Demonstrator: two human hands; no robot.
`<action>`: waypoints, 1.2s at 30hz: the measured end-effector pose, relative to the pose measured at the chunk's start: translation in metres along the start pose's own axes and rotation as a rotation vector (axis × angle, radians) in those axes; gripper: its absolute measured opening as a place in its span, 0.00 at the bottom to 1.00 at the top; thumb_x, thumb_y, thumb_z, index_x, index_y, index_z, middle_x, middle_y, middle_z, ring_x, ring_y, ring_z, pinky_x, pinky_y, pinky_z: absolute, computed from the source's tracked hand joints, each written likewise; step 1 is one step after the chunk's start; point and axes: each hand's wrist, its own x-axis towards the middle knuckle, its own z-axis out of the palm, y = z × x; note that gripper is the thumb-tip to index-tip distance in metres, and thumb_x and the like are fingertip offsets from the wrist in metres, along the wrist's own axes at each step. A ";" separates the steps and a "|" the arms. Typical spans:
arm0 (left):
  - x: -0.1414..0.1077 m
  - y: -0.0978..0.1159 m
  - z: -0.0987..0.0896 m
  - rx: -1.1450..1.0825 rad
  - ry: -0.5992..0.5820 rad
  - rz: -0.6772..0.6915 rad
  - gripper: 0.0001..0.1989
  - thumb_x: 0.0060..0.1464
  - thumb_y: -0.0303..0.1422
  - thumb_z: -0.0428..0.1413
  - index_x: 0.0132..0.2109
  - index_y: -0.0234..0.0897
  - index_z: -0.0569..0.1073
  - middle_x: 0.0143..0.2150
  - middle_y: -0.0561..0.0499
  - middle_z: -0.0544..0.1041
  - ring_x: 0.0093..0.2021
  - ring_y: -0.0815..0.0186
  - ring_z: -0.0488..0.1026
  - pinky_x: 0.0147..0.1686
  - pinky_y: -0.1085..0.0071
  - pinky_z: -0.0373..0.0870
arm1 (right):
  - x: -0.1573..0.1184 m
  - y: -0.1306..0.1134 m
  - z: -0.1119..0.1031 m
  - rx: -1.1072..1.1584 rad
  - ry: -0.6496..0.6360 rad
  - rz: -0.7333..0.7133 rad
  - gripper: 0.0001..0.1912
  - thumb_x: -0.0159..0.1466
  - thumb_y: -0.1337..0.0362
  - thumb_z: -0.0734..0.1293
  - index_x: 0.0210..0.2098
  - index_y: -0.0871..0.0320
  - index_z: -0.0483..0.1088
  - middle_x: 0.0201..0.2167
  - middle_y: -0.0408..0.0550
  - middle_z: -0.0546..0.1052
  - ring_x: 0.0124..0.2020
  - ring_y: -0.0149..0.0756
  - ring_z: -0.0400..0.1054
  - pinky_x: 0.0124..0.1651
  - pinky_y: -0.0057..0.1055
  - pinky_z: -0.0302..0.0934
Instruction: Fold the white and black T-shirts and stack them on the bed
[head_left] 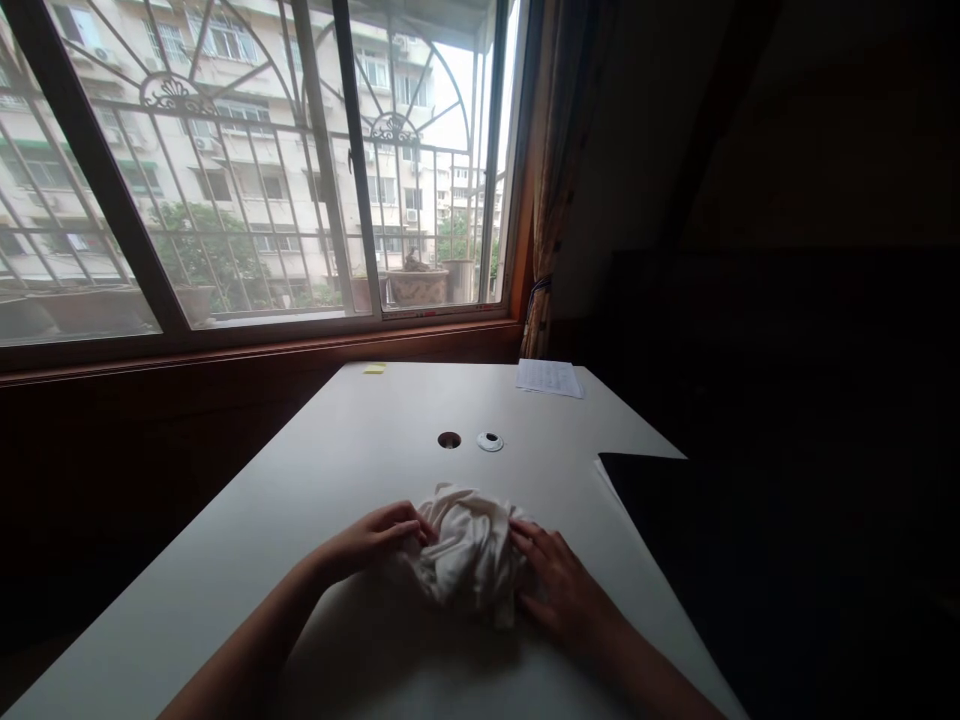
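A crumpled white cloth (472, 550) lies bunched in a loose heap on the white table (315, 500). From the left, my left hand (382, 532) grips its edge with bent fingers, the tips partly sunk into the folds. On the opposite side, my right hand (553, 575) holds the heap, fingers against its upper side and thumb lower down. The cloth sits between both hands, and its underside is hidden.
Beyond the cloth are a round hole (449, 440) in the tabletop and a white ring-shaped cover (490, 441). Papers (550, 378) and a yellow sticky note (375, 368) lie at the far edge. A dark flat object (675, 540) covers the right side. A barred window (262, 180) stands behind.
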 end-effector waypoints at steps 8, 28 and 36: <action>0.010 -0.033 0.005 0.314 0.070 0.212 0.29 0.52 0.48 0.66 0.57 0.40 0.72 0.43 0.49 0.75 0.36 0.67 0.71 0.37 0.70 0.70 | 0.009 -0.011 -0.016 0.113 -0.008 0.038 0.21 0.61 0.71 0.62 0.52 0.52 0.73 0.61 0.53 0.70 0.61 0.48 0.64 0.64 0.47 0.60; 0.017 -0.045 0.008 0.518 0.140 0.245 0.10 0.56 0.38 0.62 0.39 0.36 0.76 0.35 0.52 0.73 0.31 0.68 0.69 0.31 0.72 0.66 | 0.007 -0.006 -0.015 0.287 0.026 0.088 0.08 0.63 0.71 0.59 0.41 0.53 0.64 0.58 0.54 0.70 0.61 0.44 0.65 0.62 0.43 0.61; 0.016 -0.043 0.010 0.506 0.174 0.279 0.12 0.60 0.41 0.58 0.34 0.36 0.72 0.32 0.53 0.72 0.30 0.69 0.67 0.31 0.73 0.64 | 0.006 -0.008 -0.016 0.294 0.043 0.083 0.09 0.63 0.71 0.59 0.40 0.53 0.64 0.57 0.53 0.71 0.60 0.44 0.66 0.62 0.42 0.62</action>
